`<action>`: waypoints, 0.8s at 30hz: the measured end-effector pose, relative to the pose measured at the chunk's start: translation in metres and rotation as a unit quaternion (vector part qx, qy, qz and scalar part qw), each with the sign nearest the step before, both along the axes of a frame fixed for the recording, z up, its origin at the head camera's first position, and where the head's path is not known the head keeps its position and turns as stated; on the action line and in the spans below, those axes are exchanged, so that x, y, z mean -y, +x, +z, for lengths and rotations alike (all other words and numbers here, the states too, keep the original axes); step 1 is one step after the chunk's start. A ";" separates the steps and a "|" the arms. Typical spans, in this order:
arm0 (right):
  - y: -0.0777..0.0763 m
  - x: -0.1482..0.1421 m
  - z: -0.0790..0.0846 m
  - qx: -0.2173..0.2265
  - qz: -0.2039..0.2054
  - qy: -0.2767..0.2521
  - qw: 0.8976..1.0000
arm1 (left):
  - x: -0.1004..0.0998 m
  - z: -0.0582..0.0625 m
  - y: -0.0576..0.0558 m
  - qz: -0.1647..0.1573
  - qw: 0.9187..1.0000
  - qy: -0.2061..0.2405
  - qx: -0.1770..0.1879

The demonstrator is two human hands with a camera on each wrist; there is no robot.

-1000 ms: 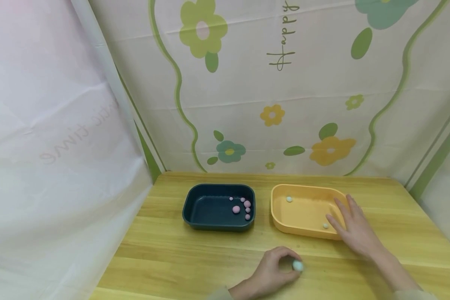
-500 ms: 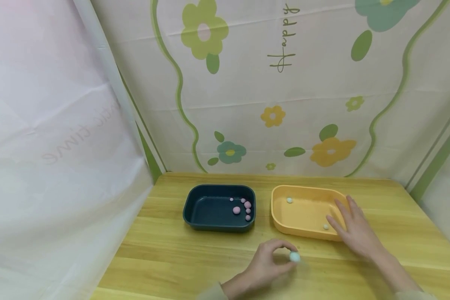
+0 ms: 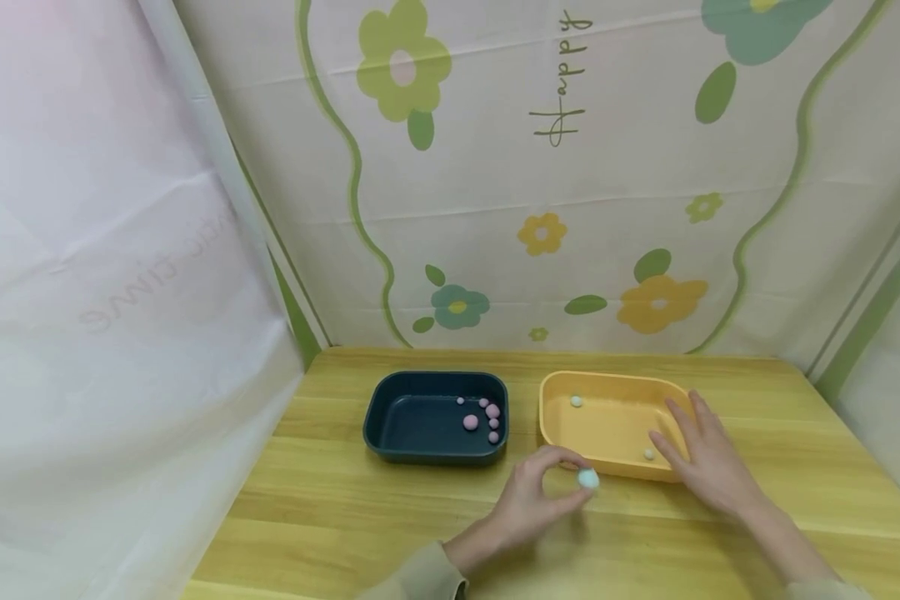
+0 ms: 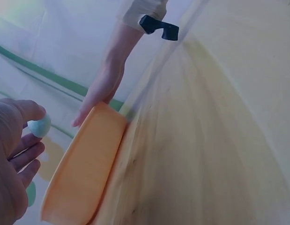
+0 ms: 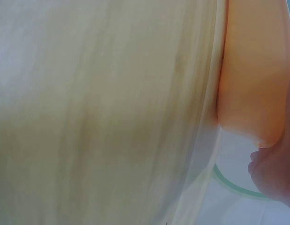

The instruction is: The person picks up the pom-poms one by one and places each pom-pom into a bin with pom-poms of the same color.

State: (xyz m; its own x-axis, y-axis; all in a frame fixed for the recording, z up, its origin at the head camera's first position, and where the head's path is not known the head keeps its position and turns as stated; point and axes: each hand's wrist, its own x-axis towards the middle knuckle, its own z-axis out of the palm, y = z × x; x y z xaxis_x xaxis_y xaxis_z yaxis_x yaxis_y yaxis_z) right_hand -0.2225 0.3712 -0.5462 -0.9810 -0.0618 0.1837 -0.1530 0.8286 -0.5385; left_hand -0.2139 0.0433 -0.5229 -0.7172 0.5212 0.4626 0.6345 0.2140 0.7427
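My left hand pinches a pale mint ball, perhaps of modelling clay, between thumb and index finger. In the head view the ball overlaps the near rim of the yellow tray. The left wrist view shows the ball raised at fingertip height, beside the tray's side wall. My right hand rests with spread fingers over the tray's right rim. Inside the tray lie two small mint balls, one at the back left and one near the front right.
A dark blue tray stands left of the yellow one, with several pink balls toward its right side. Both trays sit on a wood-grain table. A flower-print cloth hangs behind it, and a white sheet at the left.
My left hand has carried the mint ball up and forward from over the table to the yellow tray's near rim. My right hand has stayed in place on the tray.
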 end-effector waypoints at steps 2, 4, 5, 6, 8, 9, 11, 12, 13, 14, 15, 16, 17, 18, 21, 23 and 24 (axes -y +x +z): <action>0.000 0.000 -0.001 0.000 0.000 0.000 1.000 | -0.002 0.001 -0.003 0.002 1.000 0.000 -0.013; 0.000 0.000 -0.002 0.000 -0.001 0.000 1.000 | -0.004 0.002 -0.007 0.002 1.000 0.003 -0.022; 0.000 0.000 -0.002 0.000 -0.001 0.000 1.000 | -0.005 0.002 -0.008 0.000 1.000 0.006 -0.020; 0.000 0.000 -0.003 0.000 -0.001 -0.001 1.000 | -0.006 0.002 -0.010 -0.001 1.000 0.008 -0.021; 0.000 -0.001 -0.004 -0.001 -0.001 -0.002 1.000 | -0.008 0.002 -0.013 -0.005 1.000 0.015 -0.009; -0.001 -0.001 -0.004 -0.001 -0.001 -0.003 1.000 | -0.009 0.002 -0.014 -0.007 1.000 0.018 -0.006; -0.001 -0.001 -0.004 -0.002 -0.001 -0.003 1.000 | -0.011 0.003 -0.017 -0.008 1.000 0.022 -0.004; -0.001 -0.001 -0.003 -0.002 -0.001 -0.002 1.000 | -0.012 0.003 -0.018 -0.008 1.000 0.023 -0.007; -0.001 -0.001 -0.003 -0.002 -0.001 -0.002 1.000 | -0.013 0.003 -0.020 -0.006 1.000 0.023 -0.016; -0.001 -0.001 -0.003 -0.002 -0.001 -0.001 1.000 | -0.015 0.003 -0.021 -0.005 0.999 0.025 -0.021; 0.000 -0.001 -0.003 -0.001 -0.001 -0.001 1.000 | -0.016 0.002 -0.023 -0.003 0.999 0.024 -0.027; 0.000 0.000 -0.002 -0.001 -0.001 -0.001 1.000 | -0.017 0.002 -0.025 -0.001 0.999 0.024 -0.031; 0.000 0.000 -0.002 -0.001 -0.001 -0.001 1.000 | -0.018 0.001 -0.027 0.000 0.999 0.024 -0.034; 0.000 0.000 -0.002 -0.001 -0.001 -0.001 1.000 | -0.020 0.001 -0.028 0.002 0.999 0.024 -0.037; 0.000 0.000 -0.001 -0.002 -0.002 -0.002 1.000 | -0.023 0.000 -0.034 0.007 0.999 0.021 -0.030; 0.000 0.000 -0.001 -0.003 -0.003 -0.001 1.000 | -0.025 0.000 -0.037 0.009 1.000 0.018 -0.018; 0.000 0.000 -0.001 -0.003 -0.003 0.000 1.000 | -0.026 0.000 -0.039 0.011 1.000 0.016 -0.013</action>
State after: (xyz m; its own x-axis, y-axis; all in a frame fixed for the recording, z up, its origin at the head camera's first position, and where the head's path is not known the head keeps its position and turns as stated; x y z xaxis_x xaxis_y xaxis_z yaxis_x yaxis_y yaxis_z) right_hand -0.2224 0.3711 -0.5473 -0.9803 -0.0558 0.1896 -0.1513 0.8292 -0.5380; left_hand -0.2526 0.0695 -0.5225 -0.7166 0.4892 0.4972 0.6483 0.2043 0.7334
